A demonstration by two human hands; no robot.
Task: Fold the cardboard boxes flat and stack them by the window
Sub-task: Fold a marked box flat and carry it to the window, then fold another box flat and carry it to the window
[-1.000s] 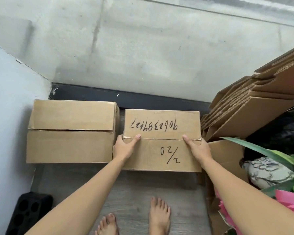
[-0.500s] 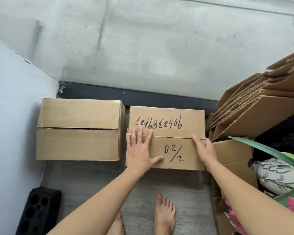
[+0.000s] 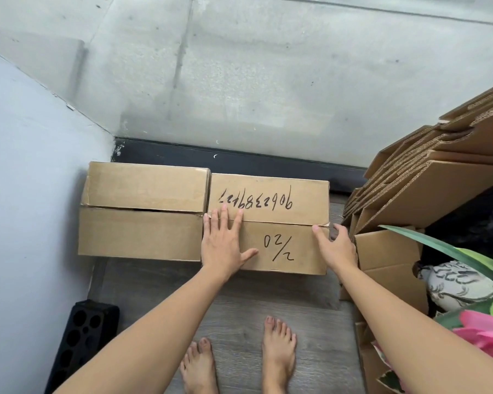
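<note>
Now the left hand (image 3: 225, 245) lies flat on the marked cardboard box (image 3: 279, 211), no longer gripping its edge; the right hand (image 3: 335, 247) still clutches the seam corner, so opening likely follows

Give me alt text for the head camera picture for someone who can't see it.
A person's left hand lies flat on a handwritten-on cardboard box on the floor by a window, while the right hand grips its right edge. A second closed box sits against its left; flattened cardboard leans at right.
</note>
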